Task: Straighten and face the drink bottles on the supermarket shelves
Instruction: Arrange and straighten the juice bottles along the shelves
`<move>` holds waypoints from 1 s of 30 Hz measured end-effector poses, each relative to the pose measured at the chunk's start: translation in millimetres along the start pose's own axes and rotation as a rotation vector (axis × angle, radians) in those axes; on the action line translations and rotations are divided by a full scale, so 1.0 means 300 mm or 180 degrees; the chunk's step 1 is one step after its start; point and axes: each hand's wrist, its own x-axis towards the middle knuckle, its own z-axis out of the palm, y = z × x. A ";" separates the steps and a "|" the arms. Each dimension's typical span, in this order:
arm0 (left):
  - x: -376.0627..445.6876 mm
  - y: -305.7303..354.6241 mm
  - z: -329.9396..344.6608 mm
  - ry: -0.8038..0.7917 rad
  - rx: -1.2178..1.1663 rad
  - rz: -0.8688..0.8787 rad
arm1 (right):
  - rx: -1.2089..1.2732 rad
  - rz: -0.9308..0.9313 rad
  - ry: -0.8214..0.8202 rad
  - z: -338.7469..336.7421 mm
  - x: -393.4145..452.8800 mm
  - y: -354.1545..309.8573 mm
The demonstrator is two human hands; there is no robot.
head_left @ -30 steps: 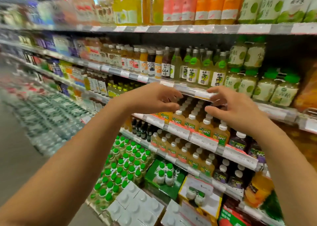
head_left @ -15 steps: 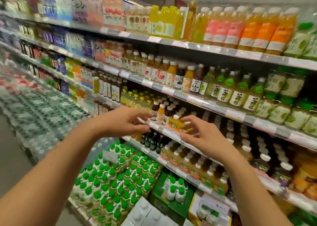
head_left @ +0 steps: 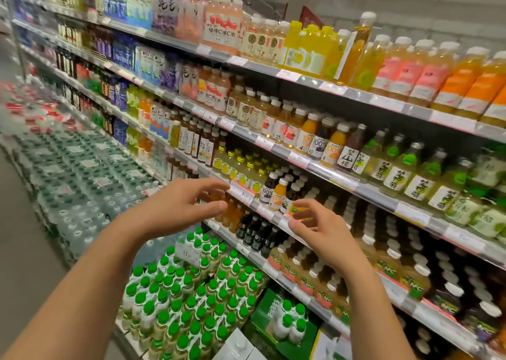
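Both hands have slid leftward along the shelf, the left hand (head_left: 178, 209) and right hand (head_left: 320, 228) now empty, fingers spread, nearing the small juice bottles (head_left: 278, 195) to face next.

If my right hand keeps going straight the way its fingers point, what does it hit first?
Most likely the small orange juice bottle at the shelf's front edge, or the dark 100% bottles beside it. The right hand is open, fingers aimed up at that cluster. Depth is hard to judge from one view.
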 end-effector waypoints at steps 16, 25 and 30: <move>0.490 -0.178 0.017 -0.0488 0.0721 0.0189 | 0.0503 0.0271 0.0541 0.080 0.457 0.185; 0.838 -0.260 0.061 -0.0384 0.0859 0.0513 | 0.0425 0.0418 0.0944 0.018 0.698 0.305; 1.018 -0.294 0.099 -0.0319 0.0717 0.0703 | 0.0310 0.0568 0.1089 -0.050 0.742 0.342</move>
